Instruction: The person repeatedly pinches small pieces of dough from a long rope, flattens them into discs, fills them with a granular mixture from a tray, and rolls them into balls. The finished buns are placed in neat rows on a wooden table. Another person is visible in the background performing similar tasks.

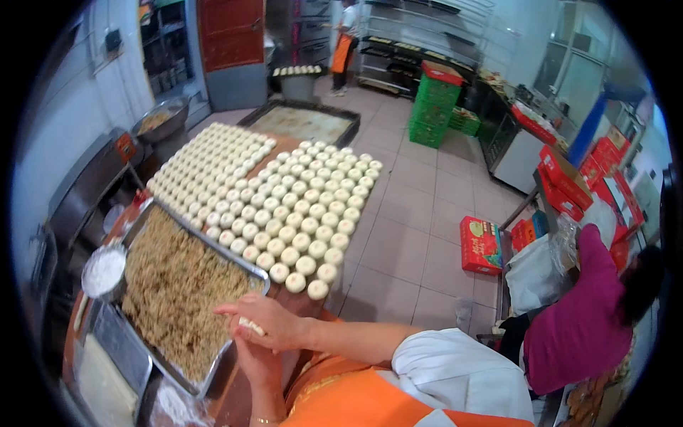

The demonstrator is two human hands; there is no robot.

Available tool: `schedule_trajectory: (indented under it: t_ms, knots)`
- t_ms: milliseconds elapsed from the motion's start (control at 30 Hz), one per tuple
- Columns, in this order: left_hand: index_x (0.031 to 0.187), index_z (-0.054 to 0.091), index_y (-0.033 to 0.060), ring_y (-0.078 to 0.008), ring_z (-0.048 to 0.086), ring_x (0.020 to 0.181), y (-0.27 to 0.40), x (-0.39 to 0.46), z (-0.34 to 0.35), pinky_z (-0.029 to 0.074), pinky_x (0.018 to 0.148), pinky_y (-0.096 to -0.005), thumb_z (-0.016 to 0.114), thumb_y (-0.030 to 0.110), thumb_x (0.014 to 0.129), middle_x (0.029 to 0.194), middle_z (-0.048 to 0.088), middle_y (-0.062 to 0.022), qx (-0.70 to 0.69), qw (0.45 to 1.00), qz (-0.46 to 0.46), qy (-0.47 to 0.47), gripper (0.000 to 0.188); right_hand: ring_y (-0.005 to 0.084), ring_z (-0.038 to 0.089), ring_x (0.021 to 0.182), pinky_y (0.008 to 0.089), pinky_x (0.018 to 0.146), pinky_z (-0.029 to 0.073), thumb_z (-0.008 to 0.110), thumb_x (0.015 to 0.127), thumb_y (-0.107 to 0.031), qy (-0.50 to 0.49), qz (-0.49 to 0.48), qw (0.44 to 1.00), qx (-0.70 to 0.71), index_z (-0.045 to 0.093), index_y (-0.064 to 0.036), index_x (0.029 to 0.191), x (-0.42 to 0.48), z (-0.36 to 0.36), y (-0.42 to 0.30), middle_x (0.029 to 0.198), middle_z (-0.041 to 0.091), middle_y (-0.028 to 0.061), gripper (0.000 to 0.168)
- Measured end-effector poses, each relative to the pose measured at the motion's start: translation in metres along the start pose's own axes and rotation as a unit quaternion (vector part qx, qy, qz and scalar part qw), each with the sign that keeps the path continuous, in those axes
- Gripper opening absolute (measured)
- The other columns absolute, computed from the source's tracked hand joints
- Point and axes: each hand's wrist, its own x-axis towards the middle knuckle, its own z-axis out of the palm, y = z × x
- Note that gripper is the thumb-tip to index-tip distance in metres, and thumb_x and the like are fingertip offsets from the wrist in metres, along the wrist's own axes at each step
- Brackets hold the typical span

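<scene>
My right hand cups over my left hand at the near edge of a metal tray. A small pale piece of dough shows between my hands, mostly hidden by the fingers. Crumbly brown filling is heaped in the tray. Behind it, many round pale pastries stand in rows on a brown table; those nearer me look bigger and carry small reddish marks. A metal bowl of white flour stands at the tray's left side.
Left of me lie a pale dough sheet and scattered flour. Stacked green crates and a red box stand on the tiled floor. A person in a purple top bends at right; another person stands far back.
</scene>
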Motion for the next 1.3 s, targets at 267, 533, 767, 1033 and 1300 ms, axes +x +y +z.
schedule_trajectory:
  t_ms: [267,533,767,1033,1300]
  knots:
    - [0.148,0.038,0.0131,-0.021,0.048,0.134,-0.011,0.006,-0.043,0.043,0.108,-0.0392,0.049,0.053,0.104,0.141,0.048,-0.003,0.008,0.996,0.072,-0.044,0.061,0.0366,0.06,0.092,0.0432,0.087,0.047,0.058,0.098,-0.022,0.003,-0.062,0.997,0.05,0.062,-0.008,0.118,0.004,0.029,0.024,0.096,0.067,0.0119,0.025]
    - [0.137,0.05,0.0144,-0.0198,0.057,0.121,0.004,0.012,-0.015,0.048,0.102,-0.0375,0.048,0.045,0.106,0.127,0.058,-0.0029,0.006,0.994,-0.019,0.111,0.043,0.0338,0.06,0.1,0.046,0.093,0.045,0.061,0.098,-0.027,-0.026,-0.078,0.991,0.109,0.069,-0.007,0.1,0.023,0.018,0.043,0.099,0.068,0.0103,0.022]
    - [0.131,0.056,0.0083,-0.0183,0.062,0.112,-0.008,0.025,-0.023,0.052,0.095,-0.0341,0.047,0.034,0.108,0.119,0.064,-0.0058,-0.072,0.996,-0.054,-0.025,0.036,0.0352,0.059,0.112,0.0461,0.101,0.043,0.064,0.092,-0.026,-0.022,0.04,0.989,0.139,0.068,-0.009,0.098,0.007,0.001,0.062,0.108,0.069,0.0117,0.019]
    - [0.136,0.052,0.01,-0.0194,0.056,0.121,-0.017,0.043,-0.009,0.051,0.096,-0.0356,0.044,0.046,0.108,0.132,0.056,-0.0043,0.003,0.991,-0.083,0.102,0.047,0.0286,0.06,0.107,0.0426,0.095,0.043,0.058,0.101,-0.031,0.062,-0.066,0.993,0.07,0.07,-0.01,0.104,0.008,-0.025,0.043,0.106,0.069,0.0061,0.025]
    - [0.136,0.053,0.0119,-0.0207,0.055,0.122,0.009,0.008,-0.006,0.046,0.103,-0.0394,0.046,0.048,0.107,0.133,0.055,-0.0046,0.058,0.997,-0.031,-0.036,0.046,0.0325,0.061,0.096,0.0432,0.088,0.047,0.062,0.095,-0.024,0.025,-0.05,0.985,0.163,0.069,-0.009,0.102,0.008,0.004,0.049,0.096,0.069,0.01,0.018]
